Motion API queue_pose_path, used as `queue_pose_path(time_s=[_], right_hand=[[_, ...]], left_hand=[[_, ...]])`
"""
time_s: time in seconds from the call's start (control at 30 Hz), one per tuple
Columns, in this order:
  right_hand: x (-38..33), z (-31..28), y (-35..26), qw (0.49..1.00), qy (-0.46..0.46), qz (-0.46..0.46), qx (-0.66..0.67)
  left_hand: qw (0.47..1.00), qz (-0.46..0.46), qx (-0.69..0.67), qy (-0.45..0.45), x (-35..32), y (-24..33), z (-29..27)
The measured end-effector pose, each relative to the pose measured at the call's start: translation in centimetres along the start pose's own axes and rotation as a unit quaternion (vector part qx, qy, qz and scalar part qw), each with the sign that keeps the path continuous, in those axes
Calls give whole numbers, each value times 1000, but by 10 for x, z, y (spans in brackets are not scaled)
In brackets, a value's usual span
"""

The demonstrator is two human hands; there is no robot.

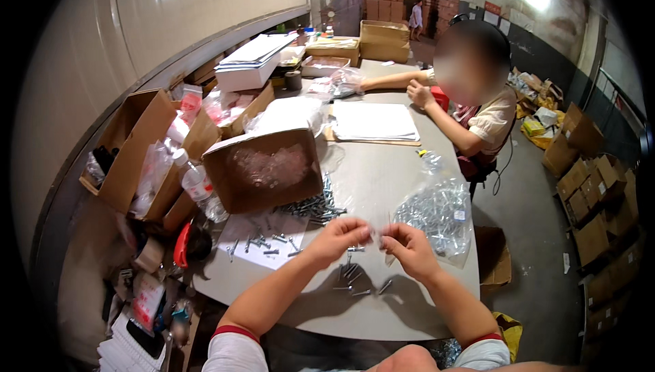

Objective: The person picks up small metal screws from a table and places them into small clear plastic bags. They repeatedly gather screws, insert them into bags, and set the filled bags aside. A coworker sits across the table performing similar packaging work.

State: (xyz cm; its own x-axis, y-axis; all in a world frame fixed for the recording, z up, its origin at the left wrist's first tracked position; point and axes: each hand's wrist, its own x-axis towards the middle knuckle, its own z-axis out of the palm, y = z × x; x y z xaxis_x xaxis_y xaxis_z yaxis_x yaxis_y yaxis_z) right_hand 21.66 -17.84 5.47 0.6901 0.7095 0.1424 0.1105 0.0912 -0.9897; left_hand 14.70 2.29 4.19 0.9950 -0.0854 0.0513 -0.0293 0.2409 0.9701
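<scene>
My left hand (pixel 341 239) and my right hand (pixel 412 250) meet over the table, fingertips pinched close together. Between them is something small and pale, too blurred to name. Below my hands several loose bolts (pixel 351 275) lie on the grey tabletop (pixel 307 310). A pile of bolts (pixel 317 205) spreads out under a tilted cardboard box (pixel 232 194), which holds small clear plastic pieces (pixel 273 166). More bolts rest on a white paper sheet (pixel 256 256) left of my hands. A clear plastic bag full of bolts (pixel 433 218) lies to the right of my right hand.
Across the table a person (pixel 488 112) sits with both arms on it, one hand near a clear bag (pixel 346 82). White papers (pixel 375 121) lie mid-table. A plastic bottle (pixel 198 181) and open cardboard boxes (pixel 133 150) line the left side. Cartons (pixel 593 188) stand along the right wall.
</scene>
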Motion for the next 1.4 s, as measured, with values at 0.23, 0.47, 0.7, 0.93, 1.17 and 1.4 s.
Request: queue_pose_path(time_s=[0.23,0.47,0.7,0.93,1.17,1.4], right_hand=[[-10,-14,1,942,179,-81,-272],[-18,8,-2,770,67,-377,-510],[-14,8,-11,769,47,-375,-515],[-18,14,-10,934,16,-206,-291],[-26,15,-12,966,25,-102,-238],[-21,18,2,876,31,-276,-394]], left_hand=[[988,62,76,118,-15,-12,19],[976,-130,-172,10,-24,-9,26],[960,-161,-223,46,-21,-20,27],[993,32,82,76,-23,-31,31],[915,203,331,107,-26,-13,35],[885,252,375,116,-26,-15,40]])
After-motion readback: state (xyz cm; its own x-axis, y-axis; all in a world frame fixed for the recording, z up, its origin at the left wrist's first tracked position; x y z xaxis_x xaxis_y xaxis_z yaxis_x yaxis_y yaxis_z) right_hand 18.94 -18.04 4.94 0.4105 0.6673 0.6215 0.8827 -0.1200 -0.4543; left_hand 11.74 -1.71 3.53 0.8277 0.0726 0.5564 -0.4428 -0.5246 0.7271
